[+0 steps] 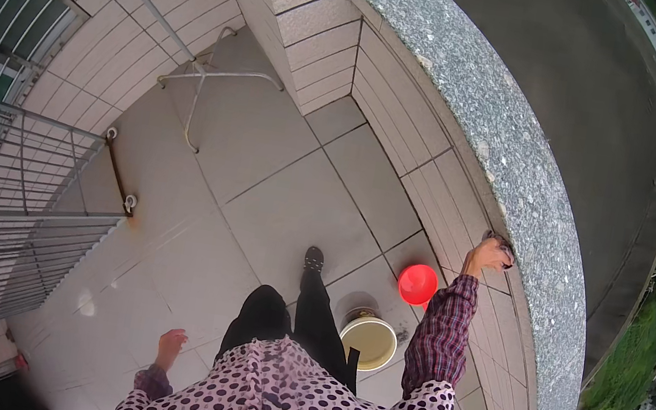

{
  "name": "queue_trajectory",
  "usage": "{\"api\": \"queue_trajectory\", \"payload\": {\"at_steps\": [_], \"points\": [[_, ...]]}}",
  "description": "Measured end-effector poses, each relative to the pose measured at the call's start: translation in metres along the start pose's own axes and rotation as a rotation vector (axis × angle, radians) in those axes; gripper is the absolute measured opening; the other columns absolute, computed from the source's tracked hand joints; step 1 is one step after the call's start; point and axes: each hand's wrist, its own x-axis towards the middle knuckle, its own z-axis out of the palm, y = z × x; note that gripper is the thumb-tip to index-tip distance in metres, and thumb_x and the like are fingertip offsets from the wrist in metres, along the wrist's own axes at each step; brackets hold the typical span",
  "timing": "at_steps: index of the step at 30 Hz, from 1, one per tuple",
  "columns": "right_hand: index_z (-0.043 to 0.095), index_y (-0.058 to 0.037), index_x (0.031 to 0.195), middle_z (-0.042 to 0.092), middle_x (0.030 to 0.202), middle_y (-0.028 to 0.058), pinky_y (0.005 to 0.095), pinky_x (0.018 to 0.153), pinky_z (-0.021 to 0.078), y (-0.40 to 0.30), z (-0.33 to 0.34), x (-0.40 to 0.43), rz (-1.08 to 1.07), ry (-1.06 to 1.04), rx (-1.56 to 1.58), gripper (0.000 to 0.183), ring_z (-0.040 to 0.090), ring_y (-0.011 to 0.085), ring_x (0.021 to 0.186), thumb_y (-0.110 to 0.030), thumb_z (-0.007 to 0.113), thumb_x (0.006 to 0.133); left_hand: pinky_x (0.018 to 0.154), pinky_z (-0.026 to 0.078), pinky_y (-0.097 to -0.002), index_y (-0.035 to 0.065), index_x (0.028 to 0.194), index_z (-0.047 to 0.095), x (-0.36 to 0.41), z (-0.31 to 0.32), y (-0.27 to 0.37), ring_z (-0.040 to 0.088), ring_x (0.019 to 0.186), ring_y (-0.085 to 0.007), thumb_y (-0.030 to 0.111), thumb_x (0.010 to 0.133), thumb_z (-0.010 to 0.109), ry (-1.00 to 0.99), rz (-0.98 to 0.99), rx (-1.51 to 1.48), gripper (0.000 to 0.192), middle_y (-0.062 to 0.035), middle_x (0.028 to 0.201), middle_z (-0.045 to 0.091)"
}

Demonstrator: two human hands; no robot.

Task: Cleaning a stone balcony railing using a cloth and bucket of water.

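Note:
My right hand (489, 255) presses a dark, crumpled rag (499, 240) against the tiled parapet wall, just under its speckled granite coping (537, 186). Most of the rag is hidden by the fingers. Below that arm, a red plastic dipper (417, 283) lies on the floor, its handle partly behind my sleeve. A pale bucket (369, 343) with cloudy yellowish liquid stands beside my leg. On the other side, my left hand (171, 347) hangs over the floor with nothing in it, its fingers loosely bent and apart.
A metal rack on casters (45, 205) stands at the left, near a barred window (10, 19). Farther ahead, a metal pole with splayed legs (198, 70) rests on the tiled floor (284, 198). A tiled wall corner (302, 40) juts out ahead. Beyond the coping lies a dark grey surface (611, 121).

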Motion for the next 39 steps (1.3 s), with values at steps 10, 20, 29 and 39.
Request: {"api": "queue_trajectory", "payload": {"at_steps": [10,20,29,39], "points": [[0.022,0.0173,0.11,0.032,0.094,0.0292,0.0505,0.074,0.0317,-0.233,0.096,-0.178,-0.071,-0.035,0.211,0.057,0.039,0.0403,0.087,-0.017,0.051,0.074,0.062,0.05,-0.0245,-0.0007,0.106,0.059,0.116,-0.061,0.044,0.063,0.076,-0.0134,0.017,0.084,0.058,-0.344,0.093,-0.044,0.028,-0.0088,0.085,0.067],[0.019,0.0158,0.123,0.03,0.113,0.0344,0.0494,0.086,0.0313,-0.474,0.235,-0.355,0.062,-0.216,0.355,0.065,0.036,0.0481,0.103,-0.009,0.056,0.077,0.079,0.049,-0.0303,-0.0023,0.116,0.052,0.276,-0.155,0.173,0.061,0.092,-0.0186,0.017,0.086,0.056,-0.305,-0.188,-0.159,0.035,-0.0127,0.101,0.063],[0.027,0.0188,0.12,0.036,0.113,0.0354,0.0452,0.087,0.0354,-0.505,0.266,-0.386,-0.113,-0.432,0.462,0.063,0.044,0.0423,0.101,-0.01,0.057,0.074,0.078,0.049,-0.0303,-0.0015,0.116,0.051,0.332,-0.2,0.301,0.061,0.092,-0.0183,0.017,0.087,0.055,-0.454,-0.075,-0.056,0.035,-0.0111,0.1,0.063],[0.044,-0.0019,0.125,0.057,0.112,0.0063,0.0336,0.092,0.0416,-0.343,0.199,-0.337,0.658,-1.525,1.458,0.049,0.054,0.0182,0.102,-0.01,0.062,0.079,0.076,0.048,-0.0272,0.0005,0.115,0.053,0.392,-0.204,0.398,0.061,0.09,-0.0158,0.019,0.088,0.052,-0.532,0.162,0.177,0.032,-0.0078,0.097,0.064]]}}
